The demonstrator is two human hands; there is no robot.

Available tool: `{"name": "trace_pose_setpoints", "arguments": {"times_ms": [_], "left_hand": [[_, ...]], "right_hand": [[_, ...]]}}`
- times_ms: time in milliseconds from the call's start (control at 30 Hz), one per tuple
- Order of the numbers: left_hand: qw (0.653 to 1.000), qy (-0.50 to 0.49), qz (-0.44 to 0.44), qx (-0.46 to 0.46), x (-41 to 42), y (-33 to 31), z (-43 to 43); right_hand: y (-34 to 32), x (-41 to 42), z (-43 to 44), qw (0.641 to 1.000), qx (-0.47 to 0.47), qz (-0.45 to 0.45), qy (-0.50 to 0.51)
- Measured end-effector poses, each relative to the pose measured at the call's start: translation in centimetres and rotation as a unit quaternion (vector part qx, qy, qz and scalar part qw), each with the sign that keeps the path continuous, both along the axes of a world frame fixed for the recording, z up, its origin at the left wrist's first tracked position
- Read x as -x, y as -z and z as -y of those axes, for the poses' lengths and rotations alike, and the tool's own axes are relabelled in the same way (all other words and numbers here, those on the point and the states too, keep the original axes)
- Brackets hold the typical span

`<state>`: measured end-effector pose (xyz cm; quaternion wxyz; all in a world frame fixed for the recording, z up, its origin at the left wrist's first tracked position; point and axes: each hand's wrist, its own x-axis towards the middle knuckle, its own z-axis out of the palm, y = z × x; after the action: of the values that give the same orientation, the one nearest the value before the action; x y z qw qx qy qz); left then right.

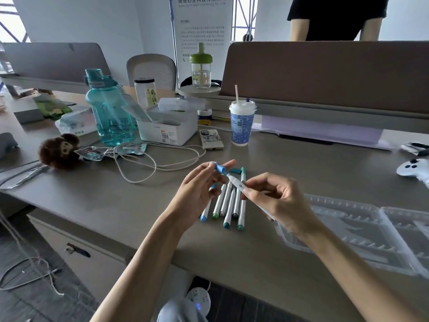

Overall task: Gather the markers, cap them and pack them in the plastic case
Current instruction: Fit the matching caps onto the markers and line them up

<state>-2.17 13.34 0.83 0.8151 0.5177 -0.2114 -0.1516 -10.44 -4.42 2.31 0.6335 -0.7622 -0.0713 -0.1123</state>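
Reaching up from the bottom edge, the left hand [199, 189] is pinching a blue cap [219, 168] between thumb and fingertips. The right hand [276, 198] is gripping a white marker [238, 183] with its bared tip pointing at that cap, above a row of markers [228, 205] lying on the desk [116, 201] just left of the open plastic case [362, 228]. Farther back a white banner [202, 31] is showing "南通芯全科技有限公司", while the print on the blue paper cup [241, 124] and white box [167, 129] is reading too small, and a white cable [144, 163] is looping left of the hands.
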Motion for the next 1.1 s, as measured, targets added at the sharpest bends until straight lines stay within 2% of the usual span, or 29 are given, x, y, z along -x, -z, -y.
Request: {"name": "trace_pose_setpoints", "arguments": {"times_ms": [200, 367, 633, 867, 1000, 1100], "left_hand": [[1.000, 0.006, 0.026, -0.017, 0.3, 0.2, 0.1], [0.995, 0.003, 0.057, -0.077, 0.4, 0.4, 0.3], [0.990, 0.005, 0.085, -0.111, 0.4, 0.5, 0.0], [0.983, -0.011, 0.111, -0.145, 0.1, 0.9, 0.1], [0.982, -0.027, 0.102, -0.154, 0.1, 1.2, 0.6], [0.977, -0.041, 0.102, -0.183, 0.2, 1.2, 0.9]], "right_hand": [[0.2, -0.2, 0.1, 1.000, 0.005, 0.005, 0.003], [0.1, -0.3, 0.2, 1.000, 0.015, -0.010, 0.002], [-0.2, -0.2, 0.5, 0.996, -0.039, -0.080, -0.027], [0.1, -0.8, 1.0, 0.990, -0.067, -0.123, -0.001], [-0.1, -0.9, 0.8, 0.983, -0.098, -0.152, -0.028], [-0.1, -0.8, 0.3, 0.982, -0.087, -0.164, -0.045]]}}
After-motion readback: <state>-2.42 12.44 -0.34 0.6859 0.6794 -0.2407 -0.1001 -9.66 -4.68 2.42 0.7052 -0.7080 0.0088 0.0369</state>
